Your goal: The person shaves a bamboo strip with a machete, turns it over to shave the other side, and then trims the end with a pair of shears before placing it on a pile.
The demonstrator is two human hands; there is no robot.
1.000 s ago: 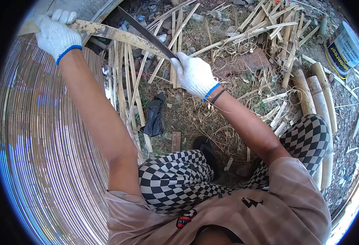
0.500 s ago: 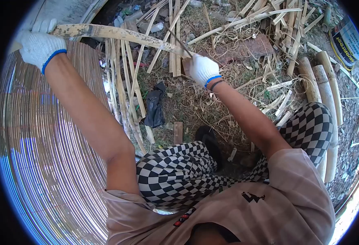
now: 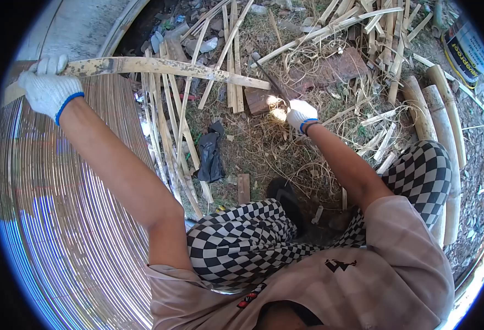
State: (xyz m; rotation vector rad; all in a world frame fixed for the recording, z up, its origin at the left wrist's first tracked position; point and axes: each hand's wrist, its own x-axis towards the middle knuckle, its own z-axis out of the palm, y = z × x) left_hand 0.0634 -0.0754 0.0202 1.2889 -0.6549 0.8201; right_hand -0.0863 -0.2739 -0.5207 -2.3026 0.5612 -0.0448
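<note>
My left hand [image 3: 50, 85], in a white knitted glove with a blue cuff, is closed around a long split bamboo strip [image 3: 165, 67]. This strip has dark mottled patches and reaches rightward, its pale tapered end by a wooden block. Gloved likewise, my right hand [image 3: 301, 115] is wrapped around the handle of a knife [image 3: 271, 78] with a thin, dark, slightly curved blade. The handle is hidden in my fist. The blade points up and left, crossing just beyond the strip's end. Below it lies the reddish-brown block [image 3: 330, 75] on the ground.
Cut bamboo strips [image 3: 388, 47] are piled at the top right, with more [image 3: 170, 110] near my left arm. Thick bamboo poles [image 3: 439, 115] and an Aquaproof bucket [image 3: 467, 54] stand right. A slatted bamboo screen [image 3: 71, 209] fills the left; a black plastic bag [image 3: 211, 151] lies between.
My right hand and the knife have moved right and down, off the strip's end, which now shows. The left hand has shifted slightly down and left with the strip.
</note>
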